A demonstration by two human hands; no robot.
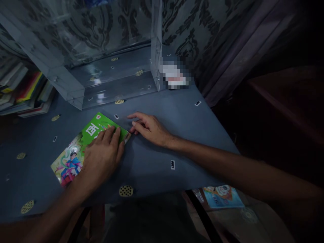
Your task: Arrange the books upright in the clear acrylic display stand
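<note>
A green picture book with white Chinese characters and a drawn figure in blue and pink lies at a slant on the table. Across its cover rests my left hand, palm down with the fingers stretched out, hiding part of the title. My right hand is just beyond the book's right corner, its index finger extended and the others loosely bent. Nothing shows between its fingers; whether a fingertip touches the corner I cannot tell.
A clear acrylic rack stands behind the book. Stacked books lie at the left. A blurred-out white item sits right of the rack on the patterned tablecloth. Below the table edge, a blue book lies on the floor.
</note>
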